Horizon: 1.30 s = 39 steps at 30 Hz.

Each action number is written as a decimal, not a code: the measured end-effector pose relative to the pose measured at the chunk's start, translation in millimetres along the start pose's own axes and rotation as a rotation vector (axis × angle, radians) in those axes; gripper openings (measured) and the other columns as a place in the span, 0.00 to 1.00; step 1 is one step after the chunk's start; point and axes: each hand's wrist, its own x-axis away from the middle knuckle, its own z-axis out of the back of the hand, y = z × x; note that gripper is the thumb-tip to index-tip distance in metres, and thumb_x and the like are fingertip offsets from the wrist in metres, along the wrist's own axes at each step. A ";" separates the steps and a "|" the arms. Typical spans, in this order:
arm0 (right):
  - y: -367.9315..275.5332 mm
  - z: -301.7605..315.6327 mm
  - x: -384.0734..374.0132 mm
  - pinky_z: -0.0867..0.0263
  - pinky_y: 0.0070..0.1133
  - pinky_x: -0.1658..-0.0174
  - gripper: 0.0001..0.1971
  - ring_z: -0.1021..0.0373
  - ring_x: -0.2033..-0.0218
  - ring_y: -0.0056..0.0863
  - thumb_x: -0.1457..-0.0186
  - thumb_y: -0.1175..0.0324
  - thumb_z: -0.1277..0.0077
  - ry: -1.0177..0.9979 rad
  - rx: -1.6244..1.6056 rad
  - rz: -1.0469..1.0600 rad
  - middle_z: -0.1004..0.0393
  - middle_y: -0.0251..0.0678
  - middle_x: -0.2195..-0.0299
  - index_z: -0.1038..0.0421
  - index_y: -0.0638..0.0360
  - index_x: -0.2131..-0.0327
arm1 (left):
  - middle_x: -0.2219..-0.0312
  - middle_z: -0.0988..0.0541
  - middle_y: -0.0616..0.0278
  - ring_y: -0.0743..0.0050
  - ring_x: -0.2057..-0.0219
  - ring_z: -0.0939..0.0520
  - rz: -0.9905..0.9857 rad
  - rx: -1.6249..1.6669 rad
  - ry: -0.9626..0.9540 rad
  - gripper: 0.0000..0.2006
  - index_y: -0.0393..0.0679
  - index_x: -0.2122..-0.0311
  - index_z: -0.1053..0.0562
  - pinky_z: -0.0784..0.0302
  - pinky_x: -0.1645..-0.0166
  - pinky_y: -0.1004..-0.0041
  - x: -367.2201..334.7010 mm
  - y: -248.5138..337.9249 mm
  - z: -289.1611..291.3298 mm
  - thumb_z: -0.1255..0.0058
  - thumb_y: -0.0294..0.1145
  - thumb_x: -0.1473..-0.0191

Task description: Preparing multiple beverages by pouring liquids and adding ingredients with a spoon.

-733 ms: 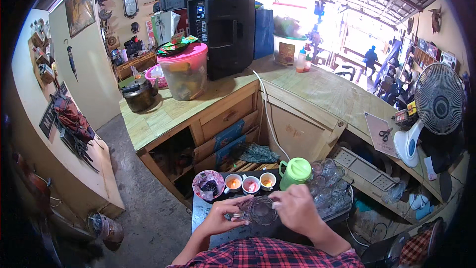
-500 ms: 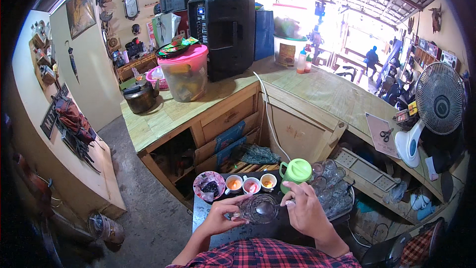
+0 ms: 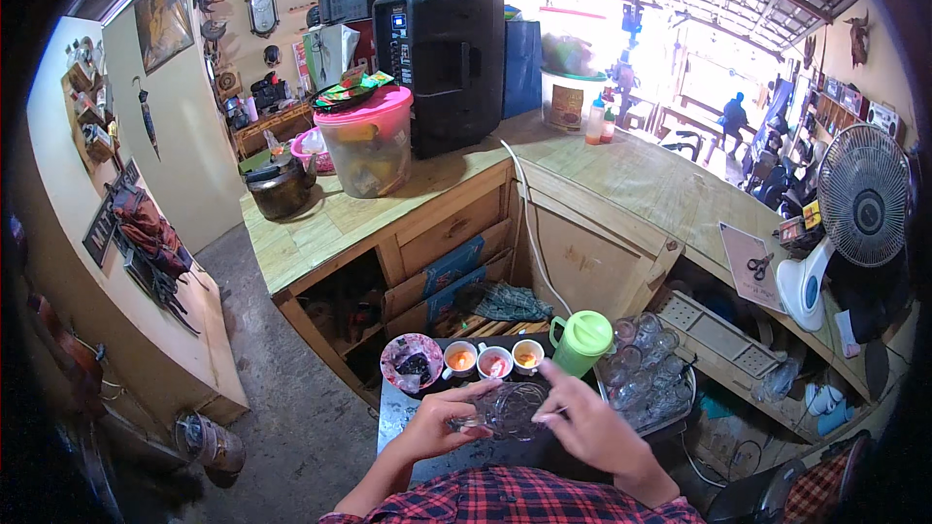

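Note:
My left hand (image 3: 449, 424) grips a clear glass mug (image 3: 512, 411) by its handle side and keeps it tilted over the dark table, its round opening facing me. Close by the mug's right side is my right hand (image 3: 592, 427), fingers drawn together in a pinch with one finger raised. Whatever lies in that pinch is too small or hidden to name. Beyond the mug stand three white cups with orange or reddish contents: a left cup (image 3: 460, 359), a middle cup (image 3: 495, 362) and a right cup (image 3: 528, 356). A green lidded pitcher (image 3: 585, 338) stands beside them.
A pink-and-white bowl (image 3: 397, 380) with dark contents sits left of the cups. On the right, a tray (image 3: 693, 390) carries several clear glasses (image 3: 652, 369). A wooden counter (image 3: 427, 202) wraps around the far side, holding a speaker (image 3: 442, 68), a tub (image 3: 365, 150) and a fan (image 3: 862, 196).
My right hand has shifted left and closer to the mug, its raised finger now beside the mug's rim. The mug has tipped slightly while staying in my left hand.

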 end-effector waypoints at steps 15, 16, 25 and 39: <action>-7.3 -20.5 -2.4 0.31 0.19 0.61 0.06 0.24 0.67 0.28 0.48 0.73 0.47 0.116 -0.404 -0.246 0.22 0.41 0.66 0.23 0.63 0.68 | 0.49 0.30 0.47 0.48 0.45 0.32 -0.215 -0.253 0.292 0.10 0.36 0.81 0.29 0.33 0.45 0.58 -8.8 4.6 -9.9 0.36 0.23 0.65; -9.5 -13.2 -0.7 0.33 0.16 0.67 0.06 0.27 0.73 0.22 0.48 0.73 0.47 0.202 -0.452 -0.237 0.22 0.38 0.72 0.23 0.64 0.67 | 0.49 0.30 0.47 0.47 0.45 0.32 -0.210 -0.279 0.313 0.11 0.36 0.82 0.30 0.34 0.44 0.56 -8.5 3.7 -9.5 0.36 0.23 0.66; 5.8 -20.2 6.2 0.37 0.13 0.76 0.08 0.33 0.80 0.11 0.46 0.73 0.49 0.226 -0.610 -0.293 0.21 0.35 0.71 0.23 0.63 0.64 | 0.49 0.29 0.46 0.46 0.44 0.32 -0.234 -0.288 0.334 0.12 0.37 0.83 0.31 0.36 0.44 0.52 -8.4 0.3 -13.5 0.36 0.23 0.66; 16.0 -37.9 -4.1 0.35 0.20 0.73 0.09 0.31 0.80 0.27 0.53 0.69 0.42 0.308 -0.227 0.158 0.22 0.36 0.72 0.24 0.62 0.68 | 0.50 0.29 0.46 0.45 0.45 0.32 -0.247 -0.275 0.320 0.11 0.37 0.82 0.30 0.38 0.44 0.49 -9.8 7.5 -16.5 0.36 0.22 0.65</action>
